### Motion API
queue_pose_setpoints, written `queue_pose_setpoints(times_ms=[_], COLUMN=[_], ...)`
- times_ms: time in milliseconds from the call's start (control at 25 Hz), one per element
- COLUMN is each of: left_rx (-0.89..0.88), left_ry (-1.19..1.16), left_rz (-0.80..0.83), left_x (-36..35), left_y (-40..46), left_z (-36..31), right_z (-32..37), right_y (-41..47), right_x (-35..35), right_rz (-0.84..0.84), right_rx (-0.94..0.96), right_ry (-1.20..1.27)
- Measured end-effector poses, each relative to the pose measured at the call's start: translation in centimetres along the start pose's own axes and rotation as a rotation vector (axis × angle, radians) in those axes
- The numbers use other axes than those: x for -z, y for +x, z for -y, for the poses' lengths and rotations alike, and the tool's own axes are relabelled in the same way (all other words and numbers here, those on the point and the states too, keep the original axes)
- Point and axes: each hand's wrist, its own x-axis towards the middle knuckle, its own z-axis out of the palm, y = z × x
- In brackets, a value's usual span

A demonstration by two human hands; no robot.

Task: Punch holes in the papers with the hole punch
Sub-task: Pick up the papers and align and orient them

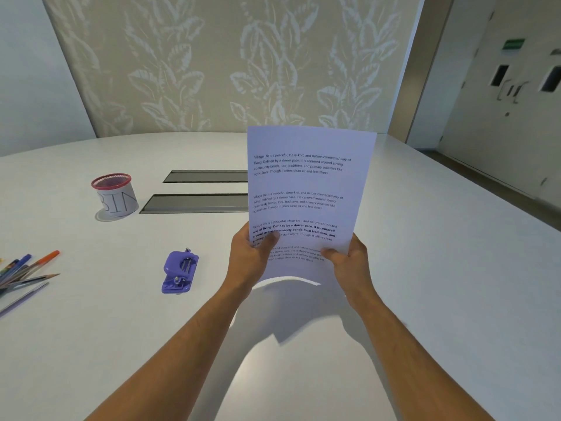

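Note:
I hold white printed papers [306, 183] upright above the white table [425, 253], text facing me. My left hand [252, 256] grips the lower left edge, thumb on the front. My right hand [349, 256] grips the lower right edge the same way. The bottom of the sheets curves toward me between the two hands. A small purple hole punch [180, 272] lies flat on the table, to the left of my left hand and apart from it.
A pink-rimmed mesh cup [114, 194] labelled "BIN" stands at the back left. Two dark cable slots [200, 189] run across the table's middle. Several pens and pencils [27, 270] lie at the left edge. A door [522, 95] is at the right.

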Motion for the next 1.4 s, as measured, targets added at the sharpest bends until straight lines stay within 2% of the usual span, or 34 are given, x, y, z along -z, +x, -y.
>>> queue_pose_setpoints(times_ms=[160, 280, 400, 520, 680, 840, 1000, 1160, 1280, 1400], left_rx=[0.022, 0.093, 0.182, 0.214, 0.229, 0.169, 0.17, 0.194, 0.237, 0.291], left_ry=[-0.085, -0.236, -0.386, -0.447, -0.474, -0.479, -0.599, -0.573, -0.489, -0.286], left_rz=[-0.042, -0.141, -0.184, -0.165, -0.112, 0.008, -0.075, -0.199, -0.307, -0.222], left_x=[0.1, 0.0, -0.8, -2.0, -2.5, -1.8, 0.8, 3.9, 5.9, 7.8], left_y=[0.6, 0.9, 0.9, 0.2, -0.8, -1.1, 0.0, 1.3, 1.5, 1.9], left_z=[-1.0, -1.4, -1.7, -1.7, -1.1, -0.8, -0.8, -0.2, 0.3, 0.7], right_z=[0.3, -0.2, 0.1, 0.8, 0.8, 0.3, 0.2, 0.2, 0.3, 0.6], right_y=[0.3, -0.5, -2.0, -2.7, -2.5, -2.2, -1.3, -0.2, 0.4, 1.0], right_x=[1.1, 1.0, -0.6, -2.3, -3.1, -2.1, 0.9, 4.2, 6.2, 7.7], right_rz=[-0.038, -0.145, -0.028, 0.087, -0.053, -0.058, -0.027, 0.023, 0.032, 0.105], right_rx=[-0.1, -0.273, -0.295, -0.241, -0.196, -0.178, -0.207, -0.258, -0.295, -0.297], right_ry=[0.128, 0.412, 0.747, 0.852, 0.778, 0.714, 0.61, 0.433, 0.319, 0.213])
